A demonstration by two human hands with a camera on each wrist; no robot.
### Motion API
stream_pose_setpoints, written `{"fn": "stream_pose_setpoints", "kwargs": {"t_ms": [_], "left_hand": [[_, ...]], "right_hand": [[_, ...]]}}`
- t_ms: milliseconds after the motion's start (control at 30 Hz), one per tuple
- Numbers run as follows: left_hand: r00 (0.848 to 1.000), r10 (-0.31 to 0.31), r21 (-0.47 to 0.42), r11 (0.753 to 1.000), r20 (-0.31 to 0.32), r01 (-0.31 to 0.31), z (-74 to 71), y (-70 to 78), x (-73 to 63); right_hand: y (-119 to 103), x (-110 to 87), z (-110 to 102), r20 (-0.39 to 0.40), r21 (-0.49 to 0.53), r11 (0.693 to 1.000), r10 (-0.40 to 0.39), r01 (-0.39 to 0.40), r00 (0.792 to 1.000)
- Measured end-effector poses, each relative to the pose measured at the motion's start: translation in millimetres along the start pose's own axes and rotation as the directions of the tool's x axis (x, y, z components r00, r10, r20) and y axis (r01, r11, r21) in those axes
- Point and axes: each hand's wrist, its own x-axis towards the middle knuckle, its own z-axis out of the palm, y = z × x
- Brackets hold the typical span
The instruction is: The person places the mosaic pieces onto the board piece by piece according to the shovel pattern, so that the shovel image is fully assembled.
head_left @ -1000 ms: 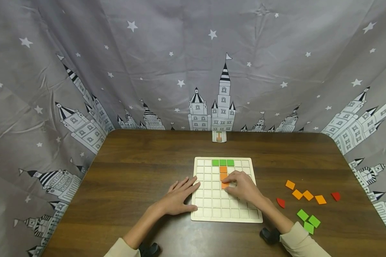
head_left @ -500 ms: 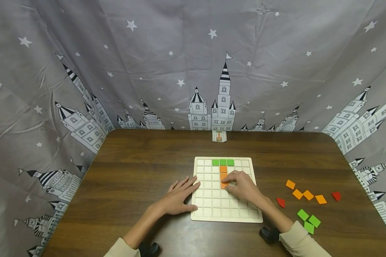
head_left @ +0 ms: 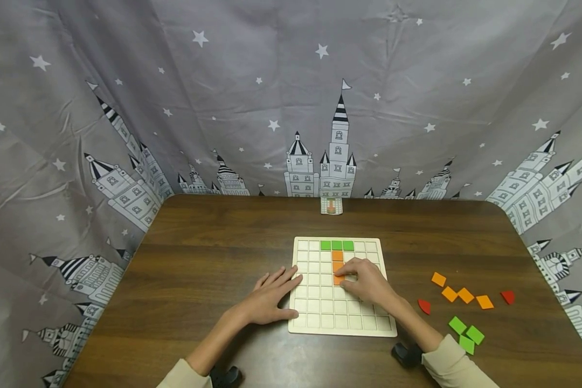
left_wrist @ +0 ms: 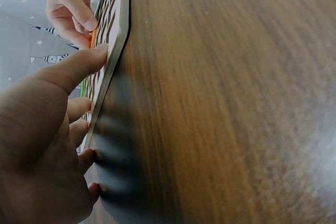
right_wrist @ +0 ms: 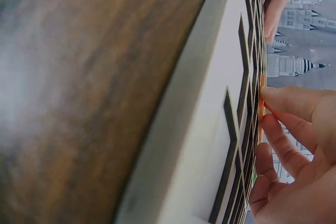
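Observation:
A pale wooden grid board [head_left: 314,308] lies on the brown table. Three green square tiles [head_left: 337,246] fill part of its top row, and a column of orange tiles runs down from the middle one. My right hand [head_left: 367,284] pinches the lowest orange tile [head_left: 338,281] of that column between thumb and index finger, partly covering it. In the right wrist view, that tile sits edge-on at the board's surface under the fingertips. My left hand [head_left: 270,303] has its fingers spread, with fingertips and thumb resting on the board's left edge.
Right of the board lie several loose orange tiles [head_left: 465,296], several green tiles [head_left: 475,334] and two red quarter-round pieces [head_left: 424,306]. A small pattern card [head_left: 331,206] stands at the table's back edge, before a grey castle-print curtain [head_left: 233,108].
Both hands keep their places. The right fingers shift only slightly over the lowest orange tile, which looks straighter in its square than a second ago.

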Motion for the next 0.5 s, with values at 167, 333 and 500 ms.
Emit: {"fn": "stream_pose_setpoints", "kwargs": {"t_ms": [167, 333, 500], "left_hand": [[1.0, -0.004, 0.003, 1.0, -0.002, 0.004, 0.5, 0.0, 0.6], [1.0, -0.006, 0.0, 1.0, 0.0, 0.006, 0.5, -0.1, 0.6], [1.0, -0.004, -0.001, 1.0, -0.002, 0.004, 0.3, 0.1, 0.4]], "right_hand": [[-1.4, -0.2, -0.9, 0.008, -0.003, 1.0, 0.031, -0.031, 0.999], [-2.5, 0.2, -1.3, 0.006, -0.01, 0.999, 0.042, -0.042, 0.999], [-2.6, -0.9, -1.4, 0.004, -0.016, 0.999, 0.036, -0.036, 0.999]]}}
